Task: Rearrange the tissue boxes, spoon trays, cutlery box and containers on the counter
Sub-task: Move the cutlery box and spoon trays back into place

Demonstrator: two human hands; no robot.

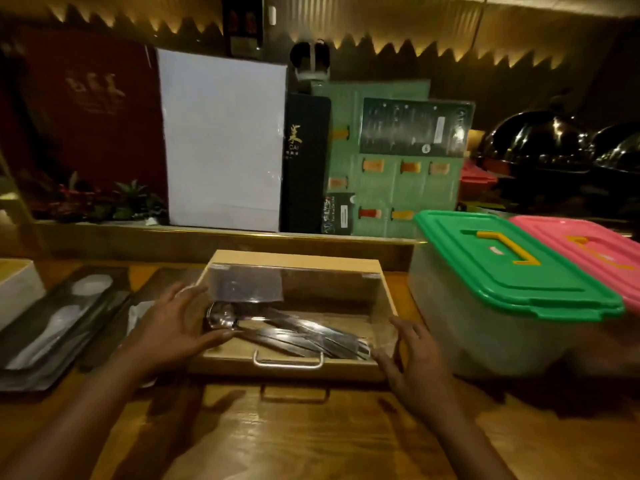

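Both hands flank the wooden cutlery box: the left hand lies spread against its left wall, the right hand open at its front right corner, neither closed around anything. Steel spoons lie under its clear lid, a metal handle at its front. It sits mid-counter, between dark spoon trays on the left and a green-lidded container beside a pink-lidded one. Shifting the box seems the step in hand; next, both palms should press inward evenly before sliding it.
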